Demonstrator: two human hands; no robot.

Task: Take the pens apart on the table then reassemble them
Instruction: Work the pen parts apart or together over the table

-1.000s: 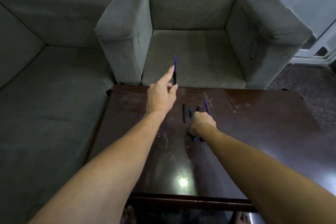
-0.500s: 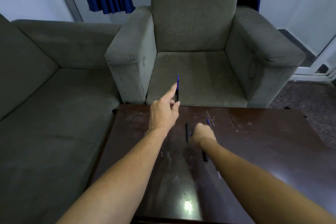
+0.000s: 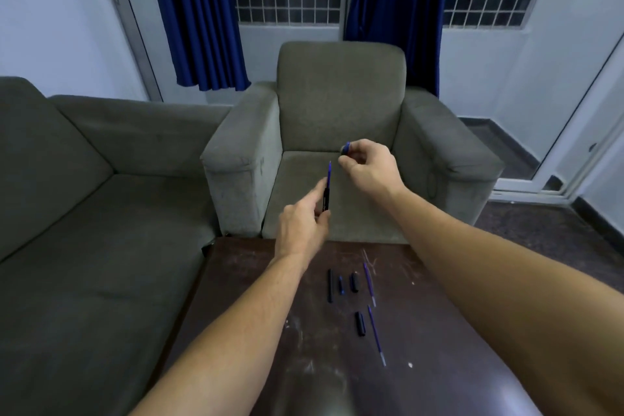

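Scratched dark table (image 3: 439, 297) holds loose pen parts (image 3: 353, 282); grey armchair (image 3: 341, 105), blue curtains (image 3: 199, 17) behind. Left hand (image 3: 300, 230) pinches pen (image 3: 327, 192) upright. Right hand (image 3: 368, 162), on the table 0.5 s ago, now raised, pinching blue cap (image 3: 345, 147).

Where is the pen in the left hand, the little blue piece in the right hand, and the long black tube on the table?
Black pen barrel with blue refill (image 3: 326, 197), head view, on its black middle.
Small blue pen piece (image 3: 345, 147), head view, on its rounded end.
Long black plastic tube (image 3: 330, 285), head view, mid-length.

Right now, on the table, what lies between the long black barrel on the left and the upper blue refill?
In the head view, two short pieces lie between the long black barrel and the upper blue refill: a small blue piece and a short black piece.
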